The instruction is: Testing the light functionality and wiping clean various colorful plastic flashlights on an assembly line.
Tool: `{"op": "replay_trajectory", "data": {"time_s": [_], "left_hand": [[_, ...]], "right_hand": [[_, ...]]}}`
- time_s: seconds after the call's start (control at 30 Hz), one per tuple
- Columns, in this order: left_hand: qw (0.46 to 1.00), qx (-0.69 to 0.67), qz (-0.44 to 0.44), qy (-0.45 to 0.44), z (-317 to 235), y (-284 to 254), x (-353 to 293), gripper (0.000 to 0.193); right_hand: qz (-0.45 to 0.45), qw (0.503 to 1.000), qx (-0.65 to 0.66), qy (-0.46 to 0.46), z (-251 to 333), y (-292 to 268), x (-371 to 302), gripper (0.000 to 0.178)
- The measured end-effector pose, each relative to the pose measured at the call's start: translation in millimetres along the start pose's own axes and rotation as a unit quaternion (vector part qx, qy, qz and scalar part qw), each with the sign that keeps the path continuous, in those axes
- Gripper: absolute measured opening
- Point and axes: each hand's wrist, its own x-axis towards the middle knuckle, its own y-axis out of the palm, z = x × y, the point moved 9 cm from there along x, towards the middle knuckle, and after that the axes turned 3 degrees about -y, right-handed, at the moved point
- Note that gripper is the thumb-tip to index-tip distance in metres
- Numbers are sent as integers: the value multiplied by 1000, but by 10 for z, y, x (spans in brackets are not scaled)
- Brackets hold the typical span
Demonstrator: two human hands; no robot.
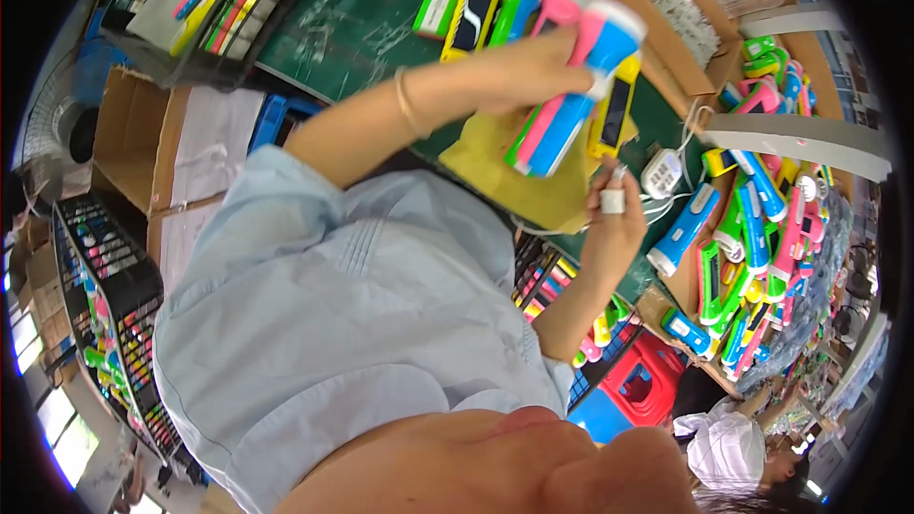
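My left hand [543, 67], a bangle on its wrist, is closed round a pink and blue flashlight [557, 133] with a white-rimmed head, tilted over a yellow cloth [486, 162]. The flashlight is partly blurred. Just beyond it lies a yellow flashlight [617, 109] with a dark panel. Lower right, the fingers of my right hand [614, 219] are closed on a small white plug-like piece [612, 198]; its exact kind is not clear. Near my left hand, green [441, 0], yellow [479, 0] and other flashlights lie side by side on the green table.
A white power strip [662, 173] with cables lies right of my right hand. An open cardboard box [657, 14] of small white parts stands at the back. Many coloured flashlights [752, 219] are heaped at right behind grey bars. Black crates [109, 276] stand at left; a red stool [643, 376] is below.
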Motion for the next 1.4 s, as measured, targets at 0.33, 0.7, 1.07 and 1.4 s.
{"op": "replay_trajectory", "data": {"time_s": [0.33, 0.7, 1.07, 1.4], "left_hand": [[923, 317, -194, 97, -487, -601, 379, 61], [996, -76, -21, -30, 93, -104, -67, 39], [973, -30, 64, 221, -292, 49, -366, 49], [954, 42, 132, 264, -47, 118, -663, 55]], "right_hand": [[-2, 995, -40, -88, 183, 128, 250, 16], [57, 719, -513, -466, 1051, 1066, -88, 21], [197, 779, -316, -505, 679, 947, -546, 32], [121, 905, -208, -351, 408, 787, -379, 48]]}}
